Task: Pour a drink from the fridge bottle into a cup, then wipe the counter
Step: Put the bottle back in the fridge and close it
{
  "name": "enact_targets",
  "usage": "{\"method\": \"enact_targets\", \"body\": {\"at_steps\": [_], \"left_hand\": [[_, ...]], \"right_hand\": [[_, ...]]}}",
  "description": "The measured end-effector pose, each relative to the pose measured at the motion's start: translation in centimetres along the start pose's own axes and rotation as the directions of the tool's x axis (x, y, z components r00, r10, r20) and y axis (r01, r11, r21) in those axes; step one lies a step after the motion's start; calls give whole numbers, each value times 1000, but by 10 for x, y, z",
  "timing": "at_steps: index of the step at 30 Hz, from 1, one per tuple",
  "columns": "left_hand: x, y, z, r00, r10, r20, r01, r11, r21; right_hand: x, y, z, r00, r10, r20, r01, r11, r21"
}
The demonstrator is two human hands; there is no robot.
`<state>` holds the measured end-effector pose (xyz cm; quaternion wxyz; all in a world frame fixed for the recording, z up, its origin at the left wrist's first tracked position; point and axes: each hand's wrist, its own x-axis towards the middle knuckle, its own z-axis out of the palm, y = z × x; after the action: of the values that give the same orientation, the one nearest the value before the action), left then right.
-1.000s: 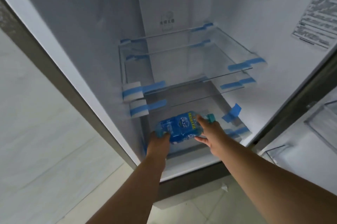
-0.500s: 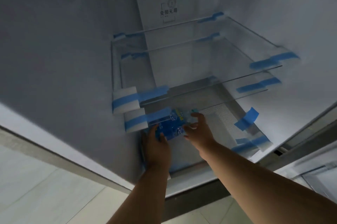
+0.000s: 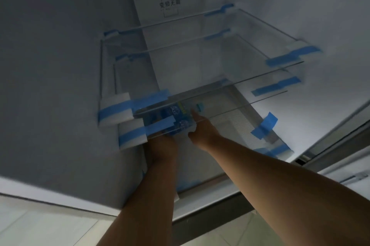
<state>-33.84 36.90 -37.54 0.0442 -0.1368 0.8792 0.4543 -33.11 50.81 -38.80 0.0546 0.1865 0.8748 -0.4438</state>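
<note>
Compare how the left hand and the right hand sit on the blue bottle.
The left hand grips the blue bottle near its base from below, fingers hidden behind it. The right hand sits nearer the teal cap, forefinger stretched along the bottle and thumb out. Both reach under the lowest glass shelf, touching the bottle.

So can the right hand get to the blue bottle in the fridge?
Probably yes. The right hand is already at the blue bottle, fingers beside its label under the glass shelf. The fridge stands open and nothing blocks the way.
</note>
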Motion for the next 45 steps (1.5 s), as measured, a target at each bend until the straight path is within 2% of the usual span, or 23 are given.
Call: {"method": "enact_targets", "body": {"at_steps": [2, 4, 7, 9, 11, 13, 16, 19, 21, 22, 25, 28, 31, 33, 36, 39, 41, 43, 45], "left_hand": [[-14, 3, -12, 987, 152, -51, -151, 988, 37], [-27, -1, -21, 957, 286, -43, -275, 944, 180], [-56, 18, -41, 932, 264, 246, -321, 919, 228], [-88, 38, -61, 865, 253, 433, -354, 920, 169], [-120, 50, -81, 775, 365, 516, -469, 880, 80], [-154, 65, -97, 664, 517, 541, -616, 787, 4], [-209, 98, -115, 395, 733, 554, -843, 529, -98], [-270, 134, -133, 99, 859, 502, -912, 280, -299], [-309, 148, -141, -96, 858, 504, -910, 129, -393], [-329, 153, -146, -165, 837, 522, -903, 85, -422], [-389, 156, -155, -301, 794, 528, -859, 15, -513], [-448, 153, -157, -386, 759, 524, -825, -30, -564], [-503, 147, -141, -501, 639, 583, -832, -172, -527], [-531, 142, -130, -508, 553, 661, -855, -232, -463], [-551, 131, -115, -438, 472, 765, -899, -248, -361], [-555, 121, -105, -392, 483, 783, -916, -279, -286], [-557, 122, -105, -388, 515, 765, -920, -272, -283], [-558, 127, -108, -390, 522, 759, -921, -240, -308], [-556, 125, -112, -359, 552, 753, -932, -177, -315]], "right_hand": [[-20, -4, -10, 999, 25, 22, -25, 1000, 3], [-46, -12, -25, 999, 51, 7, -51, 998, -24], [-91, -21, -54, 998, 54, -19, -55, 997, -58], [-132, -31, -77, 997, 23, -76, -28, 997, -69], [-182, -37, -98, 988, 28, -154, -41, 996, -80], [-237, -40, -115, 964, 60, -257, -81, 994, -72], [-315, -43, -133, 897, 117, -426, -155, 987, -53], [-382, -47, -146, 796, 152, -586, -255, 962, -96], [-427, -50, -150, 734, 160, -661, -301, 948, -106], [-451, -51, -150, 707, 162, -688, -318, 942, -105], [-527, -53, -149, 612, 187, -769, -394, 915, -91], [-596, -53, -153, 446, 244, -861, -460, 888, 13], [-652, -55, -159, 310, 298, -903, -500, 859, 113], [-680, -56, -163, 256, 323, -911, -516, 843, 154], [-708, -55, -170, 225, 352, -908, -531, 826, 189], [-728, -50, -174, 246, 385, -890, -535, 819, 206], [-738, -45, -177, 265, 389, -882, -542, 817, 197], [-747, -41, -182, 283, 393, -875, -533, 823, 197], [-754, -40, -187, 289, 396, -872, -499, 840, 216]]}}
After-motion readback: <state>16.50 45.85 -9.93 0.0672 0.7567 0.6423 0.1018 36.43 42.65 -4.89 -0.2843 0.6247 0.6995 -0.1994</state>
